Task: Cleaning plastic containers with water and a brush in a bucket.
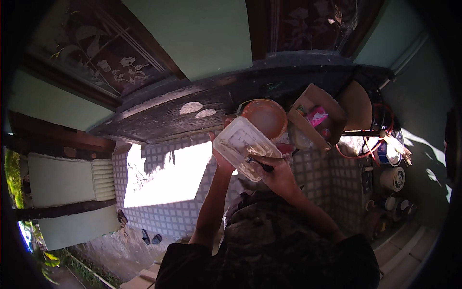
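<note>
My left hand (221,157) grips a whitish rectangular plastic container (237,137) by its left side. The container is tilted, and its inside is smeared with pale, paste-like residue. My right hand (280,177) is closed round a dark-handled tool (261,164) that reaches over the container's lower right part. The shape of the tool's working end is too unclear to tell. Just beyond the container sits a round orange-brown basin (265,118), partly covered by it.
Right of the basin stands an open cardboard box (312,103) with a bright pink item (317,116) in it. A dark ledge (159,111) runs along the wall. Several tins and pots, including a pale tin (392,179), stand at the right. Dark slippers (156,239) lie on the floor at lower left.
</note>
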